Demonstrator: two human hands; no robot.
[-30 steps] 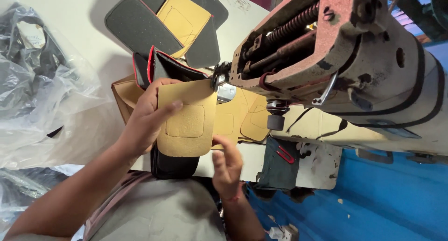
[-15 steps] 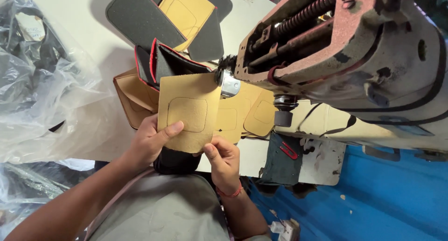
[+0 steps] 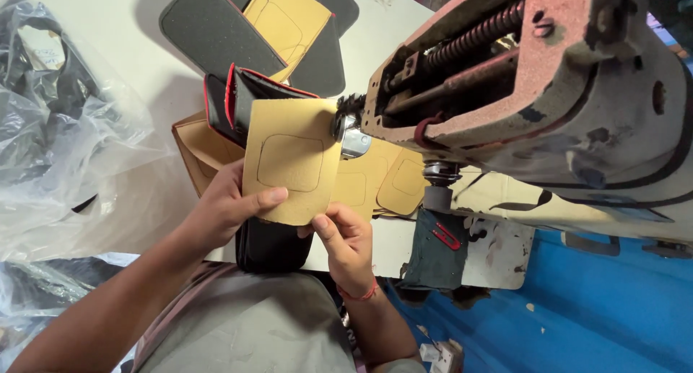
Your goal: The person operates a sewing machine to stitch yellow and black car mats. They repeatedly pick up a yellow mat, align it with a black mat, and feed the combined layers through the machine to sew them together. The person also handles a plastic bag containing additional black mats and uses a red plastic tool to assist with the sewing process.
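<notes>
My left hand [image 3: 227, 210] pinches the lower left edge of a tan piece [image 3: 292, 160] with a stitched rounded-square outline. My right hand [image 3: 346, 239] grips its lower right corner with thumb and fingers. The piece lies flat over a black part with red edging [image 3: 242, 91], and a black piece [image 3: 271, 246] hangs below it at the table edge. Its far edge sits by the presser foot [image 3: 349, 131] of a worn reddish sewing machine [image 3: 534, 91].
More tan pieces [image 3: 382, 181] lie under the machine arm. Black padded pieces [image 3: 216, 26] and a tan piece [image 3: 289, 19] rest further back on the white table [image 3: 137, 41]. Clear plastic bags [image 3: 50, 127] lie at left. A dark cloth with a red clip [image 3: 440, 246] hangs at the table front.
My right hand rose from below and took the tan piece's lower corner. My left hand slid down from on top of the piece to its lower edge.
</notes>
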